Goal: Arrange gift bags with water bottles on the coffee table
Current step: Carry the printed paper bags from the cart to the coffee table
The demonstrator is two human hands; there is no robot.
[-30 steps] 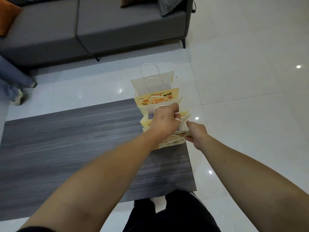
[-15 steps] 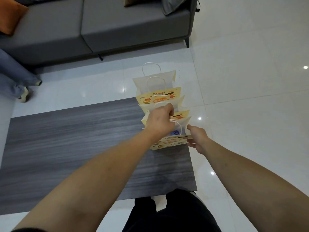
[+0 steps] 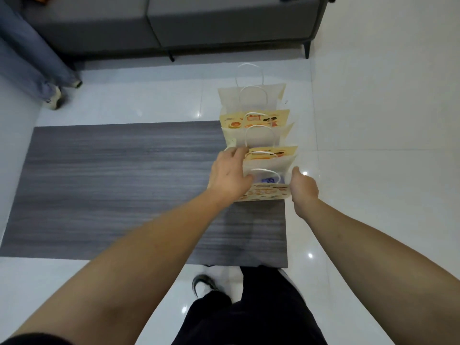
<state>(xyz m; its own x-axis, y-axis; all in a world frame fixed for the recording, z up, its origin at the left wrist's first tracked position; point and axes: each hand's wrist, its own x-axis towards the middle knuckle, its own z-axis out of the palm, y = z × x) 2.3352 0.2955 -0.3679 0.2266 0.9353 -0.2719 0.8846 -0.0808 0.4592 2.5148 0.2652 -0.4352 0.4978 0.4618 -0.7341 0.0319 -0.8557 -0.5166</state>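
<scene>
The left hand point(image 3: 230, 174) and right hand point(image 3: 302, 186) cup the nearest of 3 printed cream paper gift bags point(image 3: 265, 192) lined along the grey wood-grain coffee table's point(image 3: 124, 190) right edge, suggesting only final straightening remains.

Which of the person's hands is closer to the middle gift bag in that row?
Left. The left hand has its fingertips at the middle gift bag's near left edge; the right hand is beside the nearest gift bag.

- Three cream gift bags point(image 3: 258, 138) stand upright in a row on the coffee table point(image 3: 124, 183), white handles up.
- Nearest bag point(image 3: 267, 192), between both hands, shows something blue inside.
</scene>
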